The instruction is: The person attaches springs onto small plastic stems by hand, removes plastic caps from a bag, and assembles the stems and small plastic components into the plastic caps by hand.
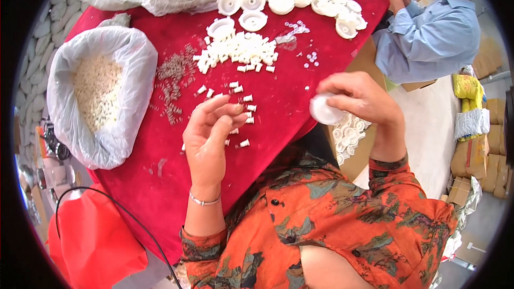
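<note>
My left hand is over the red cloth, fingers half bent and apart from the thumb, with nothing visible in it. Beside and partly beneath its fingers lie several small white spool-shaped plastic pieces. Off the table's near edge, my right hand grips a round white plastic cap, slightly blurred. Below that hand sits a cardboard box with many round white parts inside. A heap of the small white pieces lies farther back on the cloth.
Round white plastic parts are piled at the back. Small metal pieces are scattered left of the heap, near a plastic-lined sack of tiny pale pieces. Clear rings lie rightward. A co-worker in a blue shirt sits far right.
</note>
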`<state>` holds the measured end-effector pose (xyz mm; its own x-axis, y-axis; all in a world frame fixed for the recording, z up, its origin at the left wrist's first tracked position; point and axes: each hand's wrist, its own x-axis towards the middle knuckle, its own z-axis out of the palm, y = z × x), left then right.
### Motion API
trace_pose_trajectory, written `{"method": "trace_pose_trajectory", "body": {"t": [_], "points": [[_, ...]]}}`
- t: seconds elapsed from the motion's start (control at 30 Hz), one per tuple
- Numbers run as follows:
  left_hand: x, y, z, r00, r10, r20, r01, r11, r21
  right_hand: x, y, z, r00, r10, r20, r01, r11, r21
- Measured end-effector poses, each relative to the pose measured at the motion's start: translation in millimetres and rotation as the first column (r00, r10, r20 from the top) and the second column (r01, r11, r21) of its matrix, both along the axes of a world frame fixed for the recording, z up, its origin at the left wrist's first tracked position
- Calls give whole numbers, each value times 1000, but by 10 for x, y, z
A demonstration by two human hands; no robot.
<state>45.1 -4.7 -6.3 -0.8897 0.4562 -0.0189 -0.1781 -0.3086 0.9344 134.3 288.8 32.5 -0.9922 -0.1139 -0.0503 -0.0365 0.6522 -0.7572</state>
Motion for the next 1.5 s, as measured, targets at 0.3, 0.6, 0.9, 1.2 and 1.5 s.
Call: {"method": "trace_pose_trajectory", "body": {"t": [0.3,0.6,0.9,1.2,1.5], "points": [[-35,26,-4,993,92,69,-98,991,92,-221,229,-140,950,-152,-273,225,938,262],[-154,-40,-32,987,159,18,-160,982,101,-1833,12,-546,890,24,-454,288,743,604],[-139,-41,38,980,136,146,-149,986,79,-1063,-832,-165,675,325,-663,41,880,473],[-266,-214,-10,937,330,111,-338,940,56,-959,-740,-144,808,156,-568,-22,972,235],[-250,-137,13,961,228,156,-248,960,127,-762,-827,-570,912,151,-382,-50,964,260]]}}
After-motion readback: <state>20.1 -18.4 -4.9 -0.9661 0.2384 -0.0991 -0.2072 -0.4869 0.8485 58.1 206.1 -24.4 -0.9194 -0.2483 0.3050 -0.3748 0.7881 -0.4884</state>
